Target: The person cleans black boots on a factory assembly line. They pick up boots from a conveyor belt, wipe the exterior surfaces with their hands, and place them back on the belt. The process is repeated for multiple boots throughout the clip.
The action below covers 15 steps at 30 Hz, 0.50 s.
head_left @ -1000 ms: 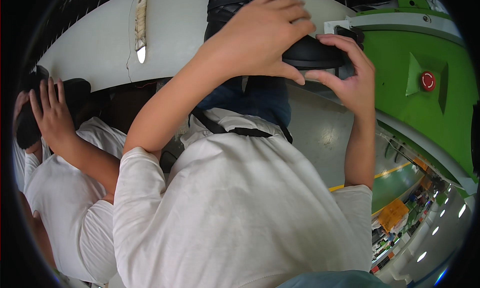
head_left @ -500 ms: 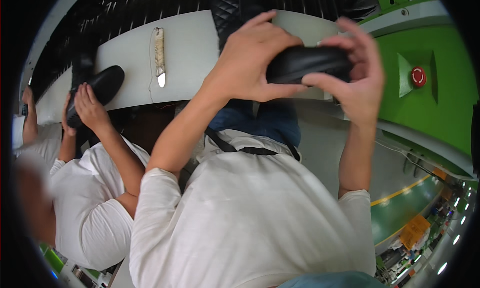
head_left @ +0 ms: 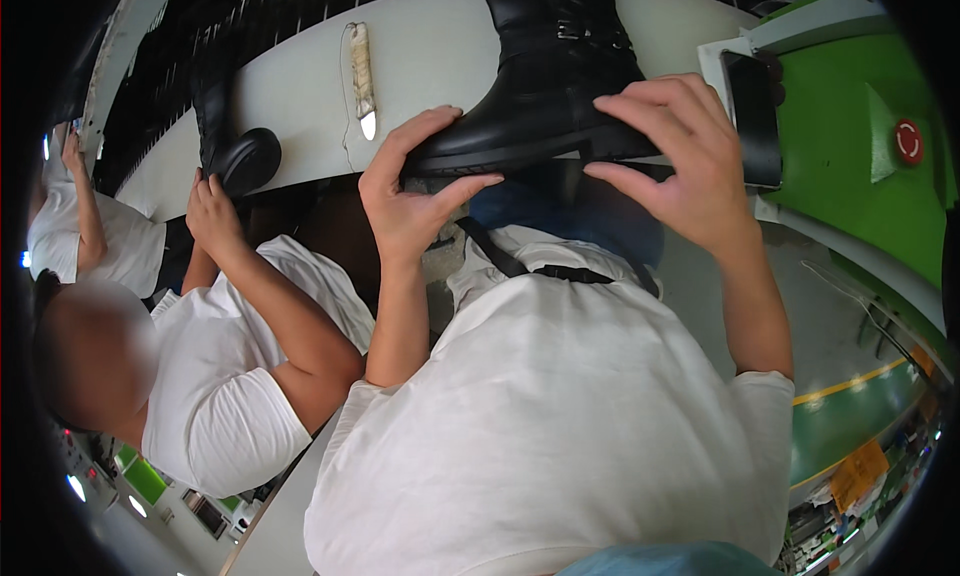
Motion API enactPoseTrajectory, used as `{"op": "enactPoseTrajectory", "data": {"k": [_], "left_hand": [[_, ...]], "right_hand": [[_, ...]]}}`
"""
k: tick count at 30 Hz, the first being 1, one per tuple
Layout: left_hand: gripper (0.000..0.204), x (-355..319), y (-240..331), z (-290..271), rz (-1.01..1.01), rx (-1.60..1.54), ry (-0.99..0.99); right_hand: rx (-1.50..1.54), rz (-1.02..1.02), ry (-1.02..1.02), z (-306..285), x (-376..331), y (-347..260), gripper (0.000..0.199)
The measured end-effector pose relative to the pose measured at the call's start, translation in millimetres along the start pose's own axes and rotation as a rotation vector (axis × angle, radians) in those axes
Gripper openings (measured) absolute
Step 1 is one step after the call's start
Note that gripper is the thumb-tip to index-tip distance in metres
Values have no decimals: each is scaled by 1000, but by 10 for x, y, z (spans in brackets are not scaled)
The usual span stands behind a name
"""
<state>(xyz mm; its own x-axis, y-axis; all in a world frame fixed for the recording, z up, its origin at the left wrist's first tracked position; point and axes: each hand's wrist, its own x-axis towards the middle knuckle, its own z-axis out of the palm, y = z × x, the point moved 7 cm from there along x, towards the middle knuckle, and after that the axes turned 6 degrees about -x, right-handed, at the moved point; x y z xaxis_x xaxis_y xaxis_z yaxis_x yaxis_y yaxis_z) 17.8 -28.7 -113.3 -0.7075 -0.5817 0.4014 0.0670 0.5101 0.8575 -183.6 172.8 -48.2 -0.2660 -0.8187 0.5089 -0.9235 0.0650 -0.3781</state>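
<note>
A black leather boot [head_left: 540,91] with a buckled strap lies on its side along the near edge of the white worktop, its toe pointing left. My left hand [head_left: 410,181] grips the toe, fingers over the upper and thumb by the sole's edge. Round the heel end, my right hand [head_left: 685,161] is curved, with fingertips on the leather and the thumb by the heel block. The top of the shaft runs out of the picture. Left of the boot lies a knife [head_left: 362,76] with a wrapped, cream handle and a short bright blade.
A white worktop [head_left: 295,86] curves across in front of me. To my left a co-worker's hand [head_left: 213,216] holds another black boot [head_left: 250,161]. On the right stands a green machine [head_left: 835,136] with a red stop button [head_left: 908,141]; a dark flat panel [head_left: 752,116] borders it.
The boot has turned from toe-end view to lying sideways, its shaft and buckle now showing. My left hand has moved to the toe, my right hand to the heel. The view has shifted left.
</note>
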Motion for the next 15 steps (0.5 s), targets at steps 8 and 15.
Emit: {"op": "enactPoseTrajectory", "data": {"k": [8, 15], "left_hand": [[65, 271, 526, 287, 267, 119, -153], [62, 374, 512, 470, 226, 229, -193]], "right_hand": [[-91, -209, 214, 303, -118, -207, 34], [-140, -151, 230, 357, -127, -248, 28]]}}
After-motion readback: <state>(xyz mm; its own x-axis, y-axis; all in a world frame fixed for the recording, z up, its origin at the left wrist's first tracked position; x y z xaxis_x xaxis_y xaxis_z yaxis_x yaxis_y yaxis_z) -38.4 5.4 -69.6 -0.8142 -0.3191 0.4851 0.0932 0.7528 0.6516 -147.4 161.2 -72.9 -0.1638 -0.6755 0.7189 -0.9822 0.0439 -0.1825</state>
